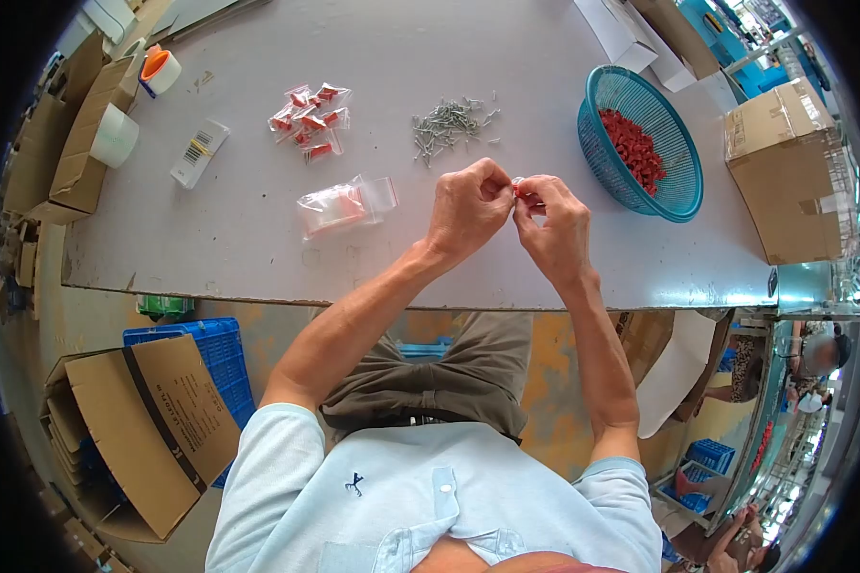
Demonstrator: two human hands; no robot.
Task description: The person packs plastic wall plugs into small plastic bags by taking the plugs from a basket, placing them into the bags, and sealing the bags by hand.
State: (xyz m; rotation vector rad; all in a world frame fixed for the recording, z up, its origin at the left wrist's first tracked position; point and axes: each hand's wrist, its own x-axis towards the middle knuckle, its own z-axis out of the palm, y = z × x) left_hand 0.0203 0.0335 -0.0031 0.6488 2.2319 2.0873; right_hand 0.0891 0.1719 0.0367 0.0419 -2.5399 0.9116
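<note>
My left hand [470, 207] and my right hand [556, 224] meet above the table, just below the pile of screws. Between the fingertips shows a small red part [518, 190], with a bit of something pale at its top. My right fingers pinch the red part; what my left fingers grip is mostly hidden. Loose silver screws [441, 129] lie scattered beyond my hands. To the right, a blue-green basket [680, 191] holds many red parts [633, 153]. Filled clear bags with red parts [311, 120] lie to the left, above a stack of clear zip bags [339, 207].
A white barcoded pack [201, 155] and tape rolls [115, 136] are at the table's left. Cardboard boxes flank it: one open box [81, 153] on the left, another [784, 158] on the right. Below left, a carton [167, 430] leans by a blue crate [222, 358]. People sit far right.
</note>
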